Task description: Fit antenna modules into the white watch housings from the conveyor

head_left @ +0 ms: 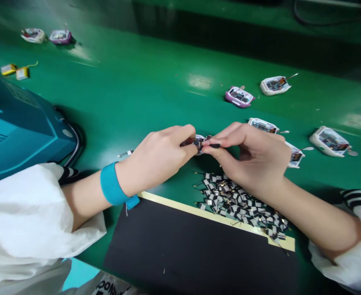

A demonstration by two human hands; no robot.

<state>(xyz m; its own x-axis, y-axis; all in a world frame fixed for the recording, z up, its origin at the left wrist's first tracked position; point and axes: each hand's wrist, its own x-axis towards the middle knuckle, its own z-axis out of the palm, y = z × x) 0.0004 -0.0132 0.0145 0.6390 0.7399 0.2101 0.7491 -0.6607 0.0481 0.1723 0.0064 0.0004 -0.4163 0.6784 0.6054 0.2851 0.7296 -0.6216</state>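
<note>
Green tabletop bears seven casings, the left hand holding an eighth.

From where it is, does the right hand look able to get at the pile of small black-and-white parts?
Likely yes: the right hand is close by the pile, with nothing seen between them. It is pinching a small black piece at the device, though, so it may need freeing first.

Pile behind mat, spilling onto its edge; machine left, batteries behind it; most casings right.
</note>
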